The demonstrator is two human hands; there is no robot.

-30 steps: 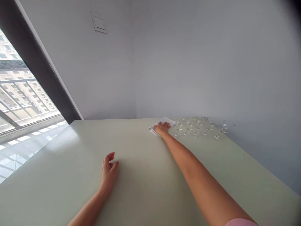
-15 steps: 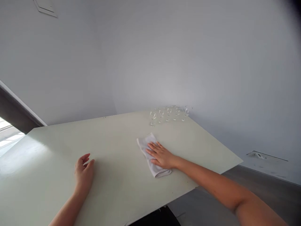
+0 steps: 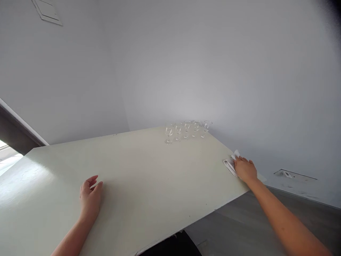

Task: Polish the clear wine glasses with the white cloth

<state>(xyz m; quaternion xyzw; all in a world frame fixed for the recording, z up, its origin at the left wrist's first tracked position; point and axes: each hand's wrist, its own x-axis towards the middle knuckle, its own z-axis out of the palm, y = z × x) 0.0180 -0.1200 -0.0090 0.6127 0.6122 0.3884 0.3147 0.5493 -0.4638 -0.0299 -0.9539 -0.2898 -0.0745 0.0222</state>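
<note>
My right hand (image 3: pixel 245 169) presses a white cloth (image 3: pixel 230 166) against the tabletop at its right edge. The cloth is bunched and folded, partly hidden under my palm and fingers. On the left side of the white table (image 3: pixel 144 185), my left hand (image 3: pixel 91 193) rests on its edge, fingers loosely curled and the thumb apart, with nothing in it. Several clear stemmed glasses (image 3: pixel 168 132) stand upright in a group near the far right corner, beyond the reach of both hands.
Grey walls (image 3: pixel 170 64) meet behind the table. A panel with a small fitting (image 3: pixel 287 174) sits low on the right wall. Below the near edge are a dark object (image 3: pixel 173 245) and the grey floor (image 3: pixel 229 227). Bright light reflects off the left part of the tabletop.
My right hand has slid the cloth from the table's middle to its right edge, and the cloth has gone from spread out to bunched. My left hand stays almost still.
</note>
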